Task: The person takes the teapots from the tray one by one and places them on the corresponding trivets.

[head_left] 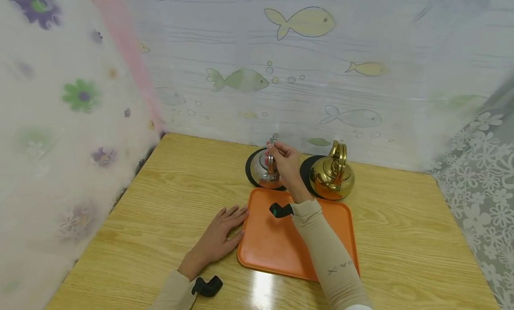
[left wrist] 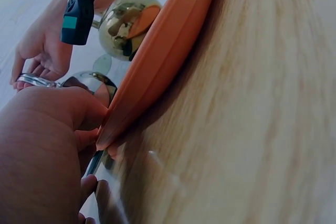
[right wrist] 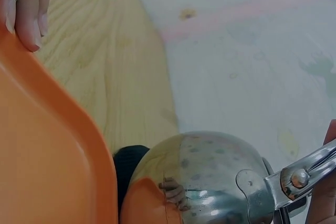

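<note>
A small silver kettle stands at the back of the table on a black round mat. My right hand grips its raised metal handle from the right side. In front of it lies an orange tray, with my right forearm stretched over it. My left hand rests flat at the tray's left edge, its fingers extended and touching the rim. The left wrist view shows the thumb side of that hand against the tray's outer wall.
To the right of the silver kettle, a gold kettle with an upright handle sits at a second black mat, behind the tray. A curtain with fish hangs along the table's back edge. Flowered curtains flank both sides of the wooden table.
</note>
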`<state>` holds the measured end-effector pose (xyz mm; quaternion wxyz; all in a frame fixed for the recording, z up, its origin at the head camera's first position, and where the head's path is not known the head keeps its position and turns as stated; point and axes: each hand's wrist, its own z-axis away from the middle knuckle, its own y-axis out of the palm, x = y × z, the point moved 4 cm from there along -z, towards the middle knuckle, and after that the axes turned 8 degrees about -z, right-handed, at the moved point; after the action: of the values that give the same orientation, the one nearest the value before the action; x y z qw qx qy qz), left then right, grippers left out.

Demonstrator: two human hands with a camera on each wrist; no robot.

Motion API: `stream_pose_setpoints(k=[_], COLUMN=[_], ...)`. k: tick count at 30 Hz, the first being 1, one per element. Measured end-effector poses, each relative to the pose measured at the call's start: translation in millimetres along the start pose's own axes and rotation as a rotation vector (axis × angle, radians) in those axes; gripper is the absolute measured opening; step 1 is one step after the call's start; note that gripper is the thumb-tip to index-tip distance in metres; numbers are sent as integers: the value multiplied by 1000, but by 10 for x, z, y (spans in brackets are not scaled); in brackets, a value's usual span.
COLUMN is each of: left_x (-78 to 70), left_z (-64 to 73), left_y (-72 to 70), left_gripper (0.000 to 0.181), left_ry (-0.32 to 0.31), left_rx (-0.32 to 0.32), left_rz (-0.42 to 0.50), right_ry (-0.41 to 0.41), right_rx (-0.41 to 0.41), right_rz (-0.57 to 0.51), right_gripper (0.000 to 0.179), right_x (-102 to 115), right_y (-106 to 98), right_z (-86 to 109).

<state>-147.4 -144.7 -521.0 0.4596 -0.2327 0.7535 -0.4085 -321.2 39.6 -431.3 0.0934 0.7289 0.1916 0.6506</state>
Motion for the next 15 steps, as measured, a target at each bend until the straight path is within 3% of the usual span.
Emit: stream_pose_setpoints(k=[15], left_x=[18], left_z=[6], left_y=[30], left_gripper=[53], left_ry=[5], left_rx=[-3], left_rz=[3], right_ry=[29], right_rx=[-2], right_rz=[-9], right_gripper=[41], right_x=[-40], right_y=[-56], right_z=[26])
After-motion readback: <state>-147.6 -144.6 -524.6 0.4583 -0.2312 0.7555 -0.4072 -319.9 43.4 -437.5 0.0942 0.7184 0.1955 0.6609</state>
